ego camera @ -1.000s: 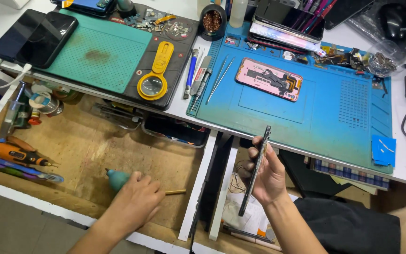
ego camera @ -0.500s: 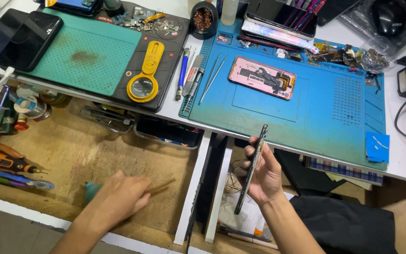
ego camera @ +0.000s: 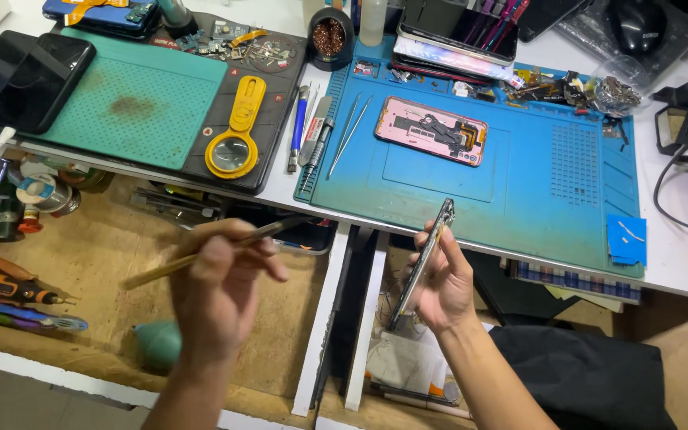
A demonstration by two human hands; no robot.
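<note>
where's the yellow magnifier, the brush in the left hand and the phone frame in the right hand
yellow magnifier point(ego camera: 232, 151), head view, on its round lens
brush point(ego camera: 161, 271), head view, on its wooden handle
phone frame point(ego camera: 428, 251), head view, on its thin edge above the fingers

Opened phone point(ego camera: 431, 130) on mat point(ego camera: 519, 191), tweezers point(ego camera: 349, 134) left of it, magnifier point(ego camera: 234, 131) further left.

repair mat point(ego camera: 519, 183): blue, worn pale in the middle | perforated mat point(ego camera: 121, 107): green with a brown stain | magnifier point(ego camera: 235, 131): yellow | opened phone point(ego camera: 431, 130): pink | worktop point(ego camera: 678, 247): white | blower bulb point(ego camera: 157, 344): teal | drawer point(ego camera: 121, 247): brown wood
</note>
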